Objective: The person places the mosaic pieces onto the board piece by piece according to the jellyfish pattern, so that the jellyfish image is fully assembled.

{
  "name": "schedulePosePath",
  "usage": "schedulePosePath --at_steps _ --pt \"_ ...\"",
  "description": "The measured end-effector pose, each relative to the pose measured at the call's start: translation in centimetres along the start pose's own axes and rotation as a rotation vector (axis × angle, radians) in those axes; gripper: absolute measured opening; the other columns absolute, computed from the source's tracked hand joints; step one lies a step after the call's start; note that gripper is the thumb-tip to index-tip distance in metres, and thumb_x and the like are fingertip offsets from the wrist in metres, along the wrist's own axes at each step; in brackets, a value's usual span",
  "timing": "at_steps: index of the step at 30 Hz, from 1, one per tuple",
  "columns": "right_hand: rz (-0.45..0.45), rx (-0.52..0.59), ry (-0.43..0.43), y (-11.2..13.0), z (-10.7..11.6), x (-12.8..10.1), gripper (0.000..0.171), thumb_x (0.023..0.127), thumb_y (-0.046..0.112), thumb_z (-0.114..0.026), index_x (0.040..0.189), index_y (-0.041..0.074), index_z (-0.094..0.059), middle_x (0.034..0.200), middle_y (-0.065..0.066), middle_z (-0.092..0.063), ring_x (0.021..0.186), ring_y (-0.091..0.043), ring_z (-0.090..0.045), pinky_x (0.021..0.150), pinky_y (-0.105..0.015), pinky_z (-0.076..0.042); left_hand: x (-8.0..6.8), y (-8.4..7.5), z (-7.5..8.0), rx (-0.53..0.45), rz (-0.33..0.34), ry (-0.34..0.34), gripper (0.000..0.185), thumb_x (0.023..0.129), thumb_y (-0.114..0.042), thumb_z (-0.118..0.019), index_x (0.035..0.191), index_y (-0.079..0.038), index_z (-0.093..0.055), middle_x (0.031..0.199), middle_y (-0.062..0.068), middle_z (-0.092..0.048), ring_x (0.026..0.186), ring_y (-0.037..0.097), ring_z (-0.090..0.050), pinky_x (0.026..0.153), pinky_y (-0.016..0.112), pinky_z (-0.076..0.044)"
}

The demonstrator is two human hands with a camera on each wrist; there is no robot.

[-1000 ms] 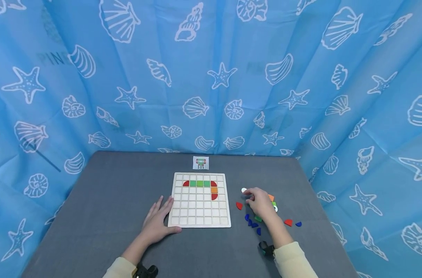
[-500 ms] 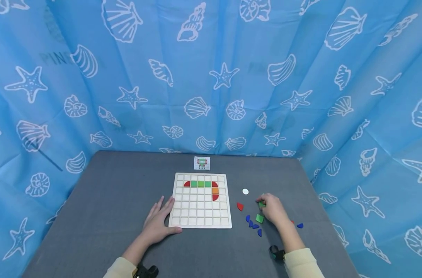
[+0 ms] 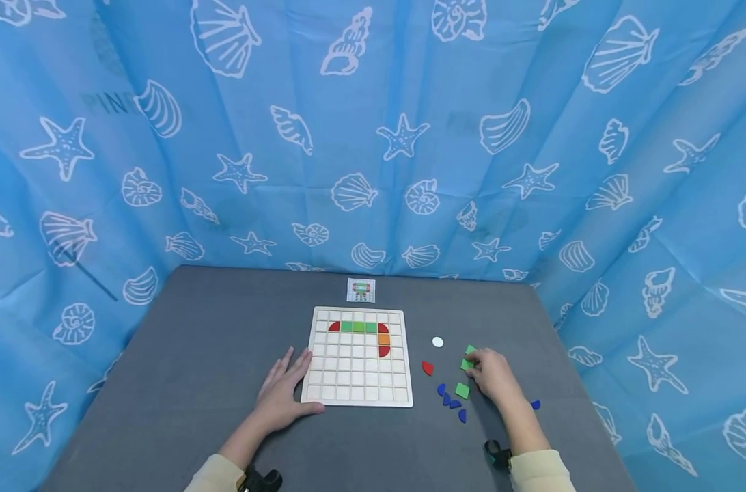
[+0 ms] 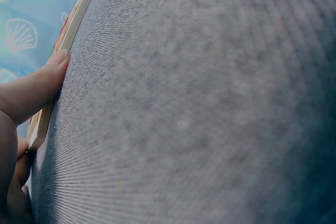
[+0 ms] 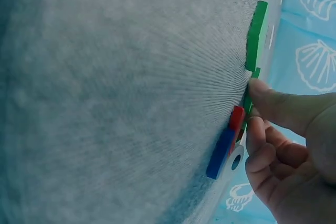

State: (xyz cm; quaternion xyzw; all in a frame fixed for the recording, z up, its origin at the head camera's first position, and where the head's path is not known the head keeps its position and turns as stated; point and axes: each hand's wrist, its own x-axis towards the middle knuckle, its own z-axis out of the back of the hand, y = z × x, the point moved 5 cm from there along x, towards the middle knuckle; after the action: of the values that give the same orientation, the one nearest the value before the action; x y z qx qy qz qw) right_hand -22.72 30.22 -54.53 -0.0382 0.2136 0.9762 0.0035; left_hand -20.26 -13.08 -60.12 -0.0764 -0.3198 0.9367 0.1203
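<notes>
A white grid board [image 3: 358,383] lies on the grey table, with red, green and orange tiles [image 3: 358,327] along its top rows. My left hand [image 3: 285,383] rests flat beside the board's near left corner, and a finger [image 4: 37,90] touches the board edge [image 4: 73,24]. My right hand [image 3: 479,365] is among loose pieces to the right of the board, and its fingertips [image 5: 262,98] pinch a small green tile [image 3: 467,364]. Another green tile [image 3: 462,390], also in the right wrist view [image 5: 256,35], lies just left of that hand. A third green tile [image 3: 470,350] lies just beyond it.
A white disc [image 3: 437,342], a red piece [image 3: 427,367] and several blue pieces [image 3: 449,400] lie between board and right hand. One blue piece [image 3: 535,404] sits to the right of the wrist. A small picture card [image 3: 361,290] lies behind the board. Blue shell-print curtains surround the table.
My right hand has moved right and nearer to me, from beside the white disc to the green tile it now pinches. The left hand has stayed where it was.
</notes>
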Motion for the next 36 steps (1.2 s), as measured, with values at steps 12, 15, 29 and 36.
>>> schedulePosePath --at_steps 12,15,29,36 --pt "0.098 -0.020 -0.063 3.0 -0.1 0.7 0.024 0.091 0.009 -0.075 0.114 0.005 -0.074 0.105 -0.011 -0.066 0.083 -0.019 -0.060 0.073 -0.041 -0.054 -0.1 0.2 -0.3 0.006 0.002 0.020 0.119 0.070 -0.073 -0.076 0.161 -0.016 -0.026 0.168 0.001 -0.024 0.158 0.031 -0.003 0.125 0.054 -0.008" --pt "0.122 -0.010 -0.075 4.2 -0.1 0.9 0.024 0.090 0.011 -0.076 0.114 0.006 -0.074 0.107 -0.010 -0.066 0.082 -0.018 -0.061 0.073 -0.040 -0.054 -0.1 0.2 -0.2 0.005 -0.002 0.020 0.119 0.070 -0.072 -0.076 0.161 -0.015 -0.026 0.168 0.001 -0.023 0.158 0.032 -0.003 0.125 0.054 -0.007" --pt "0.219 0.015 -0.053 10.1 -1.6 1.7 0.024 0.089 0.015 -0.078 0.113 0.011 -0.076 0.107 -0.003 -0.068 0.080 -0.012 -0.057 0.069 -0.032 -0.051 -0.1 0.1 -0.2 0.003 -0.008 0.012 0.119 0.070 -0.072 -0.076 0.161 -0.015 -0.026 0.168 0.002 -0.023 0.158 0.032 -0.003 0.125 0.053 -0.006" --pt "0.251 0.017 -0.046 12.1 -2.2 2.2 0.025 0.089 0.015 -0.078 0.114 0.013 -0.076 0.108 -0.002 -0.068 0.081 -0.011 -0.056 0.070 -0.032 -0.050 0.1 0.2 -0.2 0.010 -0.007 -0.006 0.118 0.069 -0.072 -0.076 0.161 -0.016 -0.027 0.167 0.001 -0.025 0.158 0.031 -0.005 0.125 0.054 -0.008"
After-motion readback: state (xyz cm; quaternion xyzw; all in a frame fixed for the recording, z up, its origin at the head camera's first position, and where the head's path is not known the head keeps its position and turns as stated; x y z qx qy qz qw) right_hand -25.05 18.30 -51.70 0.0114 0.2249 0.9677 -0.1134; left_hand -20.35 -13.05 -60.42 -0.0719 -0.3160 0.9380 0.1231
